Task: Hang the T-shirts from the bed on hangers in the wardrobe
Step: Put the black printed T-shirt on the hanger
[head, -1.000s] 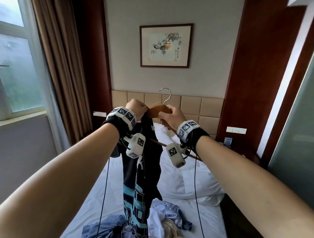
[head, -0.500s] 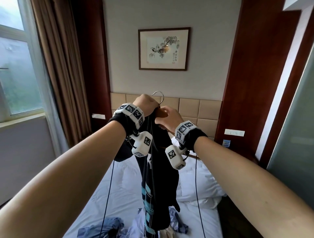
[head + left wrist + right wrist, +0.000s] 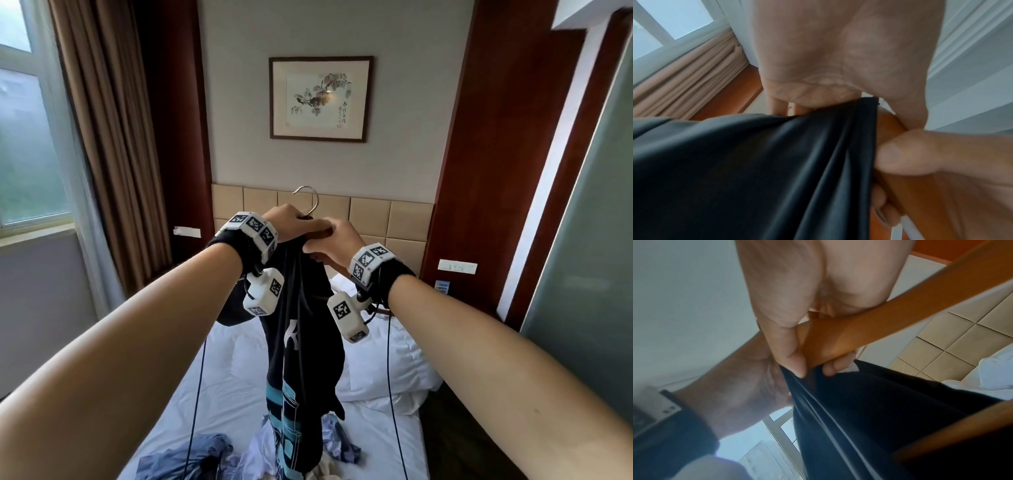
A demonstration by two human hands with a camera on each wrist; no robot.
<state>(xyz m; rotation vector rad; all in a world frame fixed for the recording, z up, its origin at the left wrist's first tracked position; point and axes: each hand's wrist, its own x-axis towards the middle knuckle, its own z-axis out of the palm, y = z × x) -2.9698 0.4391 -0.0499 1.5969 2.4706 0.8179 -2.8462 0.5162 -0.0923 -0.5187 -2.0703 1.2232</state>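
We held a wooden hanger (image 3: 317,233) up at chest height over the bed (image 3: 233,387), its metal hook (image 3: 310,200) pointing straight up and its long axis running left to right from our view, the right end sloping down and away behind our right wrist. Our left hand (image 3: 291,224) was closed over the hanger's left shoulder, fingers curled round the wood with the black T-shirt (image 3: 301,342) bunched under them; in the left wrist view the cloth ran up into that palm (image 3: 838,65). Our right hand (image 3: 337,245) was also closed, thumb and fingers (image 3: 795,360) pinching the T-shirt's edge against the hanger's arm (image 3: 879,318) just right of the hook. The T-shirt hung lengthwise straight down from the hanger, gathered into narrow folds, its teal print low near the heap of other clothes (image 3: 212,455) lying at the near edge of the bed. White pillows (image 3: 387,363) lay at the bed's far right corner by the padded headboard (image 3: 387,216), and a framed picture (image 3: 320,99) hung on the wall above. We could not tell whether the T-shirt's neck had passed over the hook.
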